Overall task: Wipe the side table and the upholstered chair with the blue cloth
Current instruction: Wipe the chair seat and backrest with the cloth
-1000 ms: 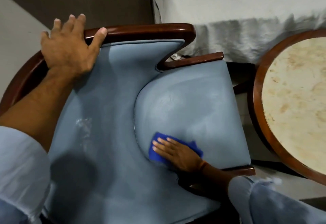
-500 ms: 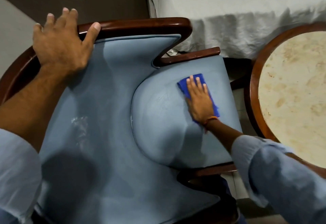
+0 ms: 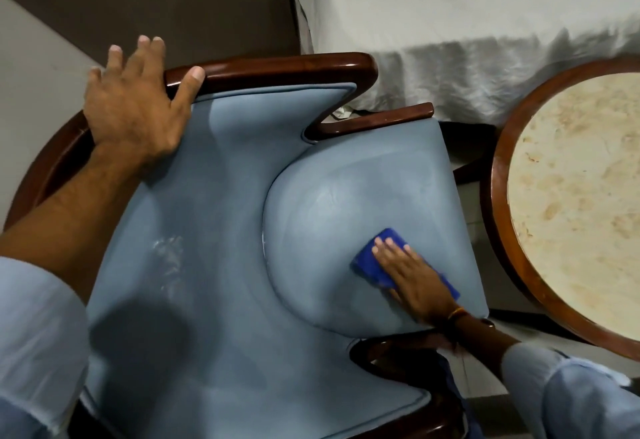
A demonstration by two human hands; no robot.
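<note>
Chair-wiping stage: the right hand [image 3: 412, 279] lies flat with fingers extended, pressing the blue cloth [image 3: 372, 264] onto the seat cushion [image 3: 346, 203] of the upholstered chair [image 3: 221, 265], while the left hand [image 3: 135, 109], open and spread, holds nothing and braces the wooden top rail [image 3: 277, 66]. The side table [image 3: 571, 203], the bench at right, stands untouched; whether it is already wiped cannot be judged, and the chair's backrest appears to remain.

The light is soft and a bit dim. A big dark shadow [image 3: 138, 345] lies on the blue chair [image 3: 214, 217] at the bottom left. The brown wood rim [image 3: 277, 66] shines with small bright spots. The picture looks a little fuzzy all over. Near the edges things bend, and the round table [image 3: 498, 217] looks stretched.
</note>
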